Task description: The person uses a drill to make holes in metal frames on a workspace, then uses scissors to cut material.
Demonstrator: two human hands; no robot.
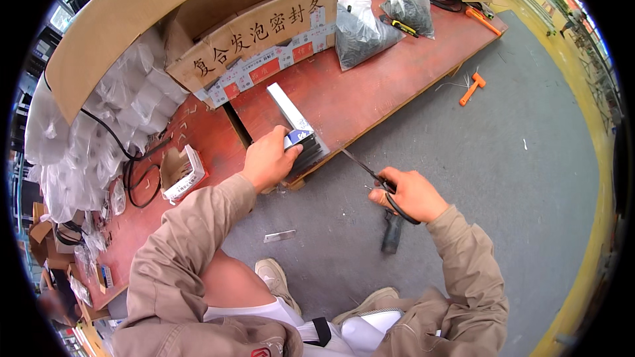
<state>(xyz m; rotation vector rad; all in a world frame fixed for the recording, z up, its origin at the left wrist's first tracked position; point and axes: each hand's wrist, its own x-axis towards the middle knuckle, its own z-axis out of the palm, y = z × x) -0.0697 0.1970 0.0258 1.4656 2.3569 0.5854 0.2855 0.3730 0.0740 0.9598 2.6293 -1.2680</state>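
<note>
My left hand [272,155] is closed around the near end of a short white-and-silver profile [286,107], which lies at the corner of the red table. A blue-and-white label [299,137] and dark ribbed layers show beside my fingers; whether they belong to the profile I cannot tell. My right hand [413,195] grips a pair of black-handled scissors [370,172] just off the table edge. Their blades point up and left toward the table's edge, apart from the profile. How far the blades are parted is too small to make out.
A large open cardboard box [264,46] and two clear bags of dark parts [364,33] stand on the red table [390,86]. Left are a small open carton [182,172], a black cable and plastic-wrapped rolls [126,99]. On the floor lie an orange hammer [472,89] and a dark tool [391,233].
</note>
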